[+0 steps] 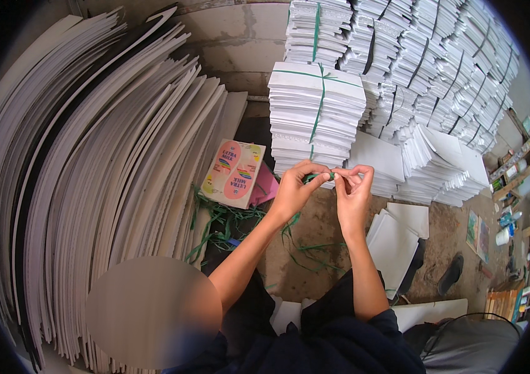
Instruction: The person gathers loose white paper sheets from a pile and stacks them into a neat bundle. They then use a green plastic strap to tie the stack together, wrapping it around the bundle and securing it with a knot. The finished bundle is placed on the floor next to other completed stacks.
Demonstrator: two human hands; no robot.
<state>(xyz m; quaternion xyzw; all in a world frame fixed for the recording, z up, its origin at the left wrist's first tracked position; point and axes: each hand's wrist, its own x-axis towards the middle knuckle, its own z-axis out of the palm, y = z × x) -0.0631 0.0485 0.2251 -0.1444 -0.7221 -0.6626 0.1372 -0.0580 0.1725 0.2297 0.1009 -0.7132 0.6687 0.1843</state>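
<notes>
My left hand (294, 192) and my right hand (353, 198) meet in front of me, fingertips pinched together. Between them is a piece of green plastic string (331, 176), its ends trailing down from the left hand. Just behind the hands rises a tall stack of white sheets (318, 115), tied crosswise with green string. A tangle of loose green string (231, 218) lies left of my left forearm. Above that tangle sits a flattened printed carton (234, 173), cream with pink ovals, over a pink piece (266, 187).
Large white sheets (134, 156) stand on edge along the left. Tied stacks (427, 56) fill the far right, with untied sheets (442, 165) below them. More sheets (392, 246) lie right of my arm, near a dark slipper (450, 274). Grey cloth (473, 346) shows at lower right.
</notes>
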